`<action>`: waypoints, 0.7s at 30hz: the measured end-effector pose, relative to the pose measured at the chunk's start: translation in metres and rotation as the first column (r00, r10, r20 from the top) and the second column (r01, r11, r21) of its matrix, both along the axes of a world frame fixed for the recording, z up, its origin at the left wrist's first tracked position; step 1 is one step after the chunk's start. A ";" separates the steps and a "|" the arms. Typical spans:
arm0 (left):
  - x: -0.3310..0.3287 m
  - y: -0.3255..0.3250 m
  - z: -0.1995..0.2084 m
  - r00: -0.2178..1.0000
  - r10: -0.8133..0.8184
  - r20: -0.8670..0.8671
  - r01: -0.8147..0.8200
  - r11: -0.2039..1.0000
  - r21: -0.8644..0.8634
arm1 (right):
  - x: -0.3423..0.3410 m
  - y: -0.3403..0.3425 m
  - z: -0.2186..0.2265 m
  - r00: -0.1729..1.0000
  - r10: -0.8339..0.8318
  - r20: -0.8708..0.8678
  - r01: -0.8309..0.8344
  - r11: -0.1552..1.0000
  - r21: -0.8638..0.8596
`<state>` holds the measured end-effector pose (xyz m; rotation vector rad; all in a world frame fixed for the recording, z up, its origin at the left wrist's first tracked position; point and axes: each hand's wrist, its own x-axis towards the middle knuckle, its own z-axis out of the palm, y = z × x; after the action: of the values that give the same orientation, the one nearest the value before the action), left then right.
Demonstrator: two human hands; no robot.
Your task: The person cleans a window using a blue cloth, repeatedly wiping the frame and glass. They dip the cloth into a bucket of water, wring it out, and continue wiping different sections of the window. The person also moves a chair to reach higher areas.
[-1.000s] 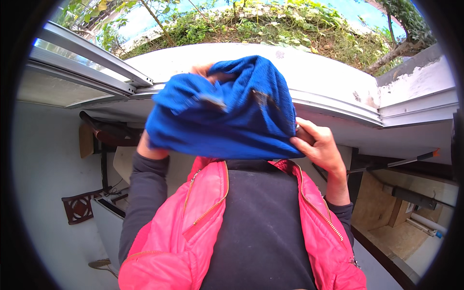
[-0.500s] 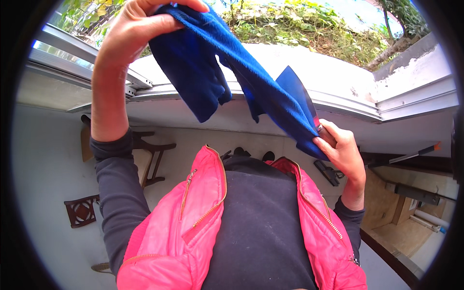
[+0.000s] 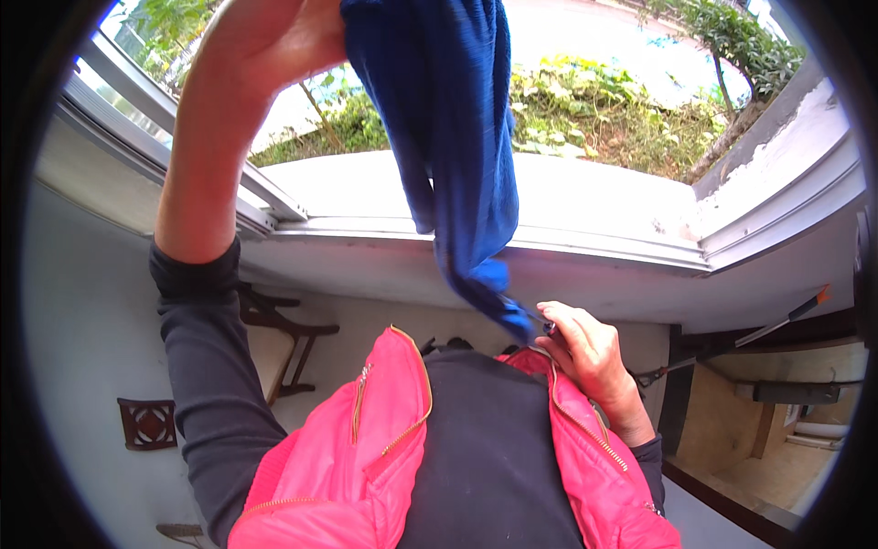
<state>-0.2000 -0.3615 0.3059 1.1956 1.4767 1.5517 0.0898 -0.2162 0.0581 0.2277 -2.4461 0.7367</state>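
Note:
A blue cloth hangs in long folds in front of the window, its upper part running out at the top edge. My left hand is raised high and closed on the cloth's upper part; its fingertips are cut off or hidden. Lower down, in front of my chest, my right hand is closed around the handle of a knife. The cloth's twisted lower end meets the knife there, blurred by motion. Most of the blade is hidden or smeared, and I cannot tell whether my right fingers also pinch the cloth.
Before me is an open window with a white sill and metal frame; plants grow outside. A wooden chair stands below left. To the right are a long-handled tool and a wooden cabinet. My open pink vest hangs at both sides.
The cloth has swung from a slant to nearly upright. My right hand has moved down and left with the knife, whose blade showed plainly before. My left hand has come closer and higher.

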 end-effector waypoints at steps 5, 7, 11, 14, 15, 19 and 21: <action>-0.018 -0.003 0.008 0.930 -0.111 -0.350 0.247 0.895 0.372 | 0.021 0.029 0.003 0.933 -0.296 -0.205 0.231 0.929 -0.289; -0.032 0.000 0.022 0.804 -0.326 -0.497 0.543 0.743 0.391 | 0.025 0.041 0.014 0.857 -0.465 -0.223 0.310 0.810 -0.497; -0.035 0.003 0.045 0.689 -0.554 -0.468 0.697 0.683 0.219 | -0.008 0.060 0.028 0.912 -0.407 -0.056 0.249 0.656 -0.712; -0.031 0.014 0.041 0.638 -0.305 -0.707 0.680 0.654 0.331 | -0.037 0.059 0.022 0.987 -0.145 0.065 0.143 0.631 -0.763; -0.031 0.018 0.039 0.649 -0.255 -0.717 0.668 0.642 0.376 | -0.041 0.056 0.018 0.986 -0.078 0.149 0.162 0.682 -0.713; -0.049 0.022 0.046 0.874 -0.351 -0.336 0.351 0.934 -0.064 | -0.039 0.038 0.001 0.927 0.364 -0.088 -0.265 0.472 -0.841; -0.059 0.027 0.033 0.901 -0.302 -0.311 0.230 0.941 -0.247 | -0.038 0.028 -0.007 0.886 0.377 -0.271 -0.397 0.310 -0.864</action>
<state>-0.2585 -0.3341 0.3392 1.5284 1.5662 1.0137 0.0519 -0.1881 0.0508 0.3798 -1.5754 2.1610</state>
